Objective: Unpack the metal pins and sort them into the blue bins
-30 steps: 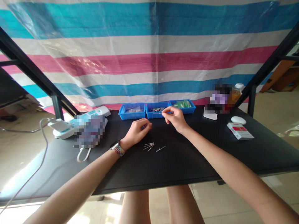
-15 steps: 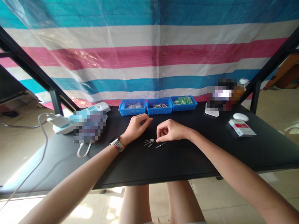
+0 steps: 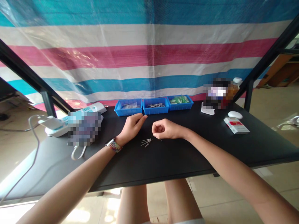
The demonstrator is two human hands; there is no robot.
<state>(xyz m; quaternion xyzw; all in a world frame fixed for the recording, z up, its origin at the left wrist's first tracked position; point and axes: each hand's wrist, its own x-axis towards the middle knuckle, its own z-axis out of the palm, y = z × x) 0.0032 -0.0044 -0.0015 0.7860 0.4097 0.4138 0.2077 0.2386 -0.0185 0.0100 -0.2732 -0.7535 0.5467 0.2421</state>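
Note:
My right hand [image 3: 167, 128] is closed in a pinch just above the black tabletop. From under its fingertips sticks the thin pin of a blind rivet [image 3: 160, 140]; the rest of it is hidden. Several more silver blind rivets [image 3: 146, 142] lie in a loose cluster between my two hands, nearer the right one. My left hand [image 3: 133, 126] rests in front of the blue bins, its back towards me. Its fingers curl inward with the thumb along the top, and whatever they may hold is hidden.
Three blue bins stand at the back: one with clear bags [image 3: 128, 110], one with rivets [image 3: 155, 109], one with green packets [image 3: 179, 104]. A power strip [image 3: 93, 108] and a blurred object lie left. On the right are a small box [image 3: 236, 125] and a white oval case [image 3: 235, 115].
My right hand has closed over the separate rivet beside the cluster, which now shows only as a pin tip. My left hand has barely moved. The whole view has shifted slightly.

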